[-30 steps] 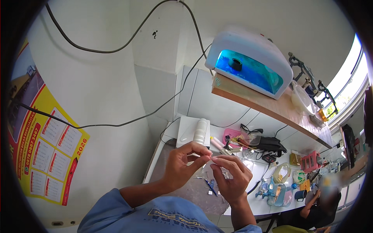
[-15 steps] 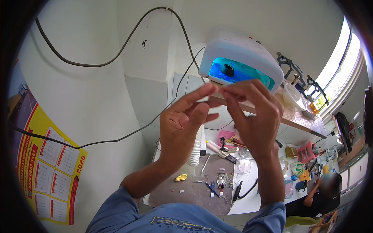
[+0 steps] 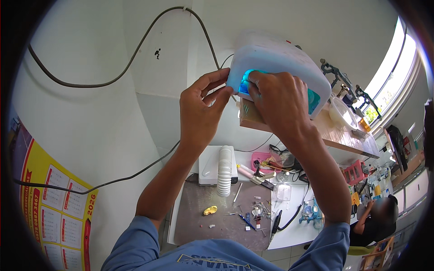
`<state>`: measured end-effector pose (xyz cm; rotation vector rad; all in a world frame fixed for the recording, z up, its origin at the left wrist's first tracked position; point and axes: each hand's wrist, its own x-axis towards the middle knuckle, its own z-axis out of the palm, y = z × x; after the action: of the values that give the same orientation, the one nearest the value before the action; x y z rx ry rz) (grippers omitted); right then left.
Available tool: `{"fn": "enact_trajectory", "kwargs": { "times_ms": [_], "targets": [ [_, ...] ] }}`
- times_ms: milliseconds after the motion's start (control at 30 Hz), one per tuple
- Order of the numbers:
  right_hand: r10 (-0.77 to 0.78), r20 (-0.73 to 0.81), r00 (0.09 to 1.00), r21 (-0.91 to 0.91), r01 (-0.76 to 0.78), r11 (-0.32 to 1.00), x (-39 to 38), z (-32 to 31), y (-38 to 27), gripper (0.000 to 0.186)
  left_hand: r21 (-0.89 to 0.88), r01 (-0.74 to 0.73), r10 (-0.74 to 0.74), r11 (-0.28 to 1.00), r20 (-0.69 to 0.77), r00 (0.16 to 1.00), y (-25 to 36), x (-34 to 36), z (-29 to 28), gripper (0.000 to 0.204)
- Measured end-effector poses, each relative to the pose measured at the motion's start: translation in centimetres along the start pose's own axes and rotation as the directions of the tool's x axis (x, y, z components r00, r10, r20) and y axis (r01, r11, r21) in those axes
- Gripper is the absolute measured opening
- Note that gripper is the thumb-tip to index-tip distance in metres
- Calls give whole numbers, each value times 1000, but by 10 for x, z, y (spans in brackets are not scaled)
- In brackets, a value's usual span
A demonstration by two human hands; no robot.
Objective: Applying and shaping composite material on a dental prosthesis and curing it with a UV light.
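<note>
Below the wooden shelf [image 3: 343,140], the bench mat [image 3: 217,221] lies littered with small tools. At the shelf's front edge the left hand [image 3: 199,113] hovers half open, empty as far as I can tell. The right hand [image 3: 278,101] curls its fingertips into the mouth of the white curing lamp [image 3: 280,58]. The lamp looks a light, rigid, smooth plastic shell, best held by its sides; its long axis runs along the shelf, its glowing blue opening facing the person.

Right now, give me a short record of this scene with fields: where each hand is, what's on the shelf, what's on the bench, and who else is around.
left hand: raised at the lamp's left edge, fingers open, nothing seen in its grip
right hand: at the lamp's glowing blue mouth, fingertips inside
lamp: white curing box on a wooden shelf
bench: grey mat with small tools, yellow piece, white ribbed hose
wall: yellow calendar, black cable
others: one seated person, lower right
</note>
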<state>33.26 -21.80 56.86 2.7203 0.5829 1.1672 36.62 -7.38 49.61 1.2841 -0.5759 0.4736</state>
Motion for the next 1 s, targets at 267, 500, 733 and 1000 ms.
{"fn": "enact_trajectory", "kwargs": {
  "times_ms": [267,500,733,1000],
  "targets": [
    [32,77,997,7,-32,999,-1,-2,3,7,18,-36,36,999,-4,999,-3,-2,0,33],
    [64,14,998,258,-65,964,-14,-3,6,21,29,-54,54,998,-1,999,-5,-4,1,34],
    [84,103,991,323,-114,939,-10,-3,15,21,48,-52,52,997,6,999,-6,-4,2,33],
    [3,143,990,287,-44,957,-8,-3,14,16,110,-66,64,992,20,998,-8,-5,-1,32]
  ]
}}
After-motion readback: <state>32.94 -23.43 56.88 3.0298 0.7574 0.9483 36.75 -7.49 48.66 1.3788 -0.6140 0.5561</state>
